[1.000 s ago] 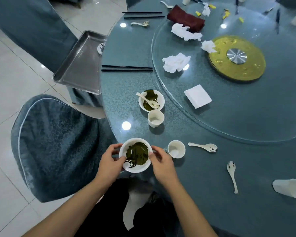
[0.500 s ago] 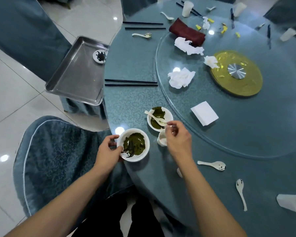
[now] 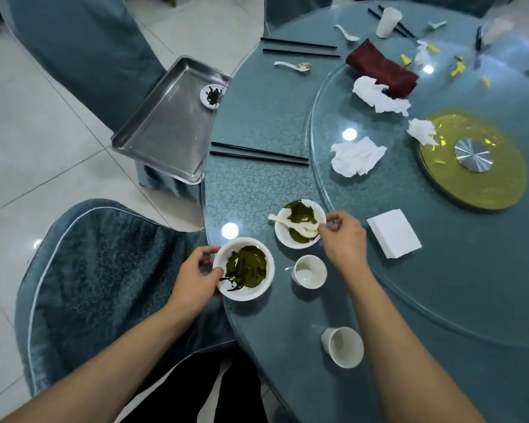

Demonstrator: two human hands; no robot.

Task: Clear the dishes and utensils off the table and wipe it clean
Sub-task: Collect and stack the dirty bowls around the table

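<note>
Nearest me a white paper cup [image 3: 342, 347] lies tipped on the round blue-green table [image 3: 257, 117]. My left hand [image 3: 193, 277] grips the rim of a white bowl of dark green leftovers [image 3: 243, 268] at the table's edge. A small white teacup [image 3: 309, 272] stands just beside it. My right hand [image 3: 342, 239] pinches the rim of a second white bowl with a white spoon in it [image 3: 300, 223]. Farther off, black chopsticks [image 3: 258, 153] lie near a steel tray [image 3: 168, 123].

far cup [image 3: 497, 30] blurred, tray [image 3: 153, 148] corner under table edge [image 3: 219, 117]
</note>
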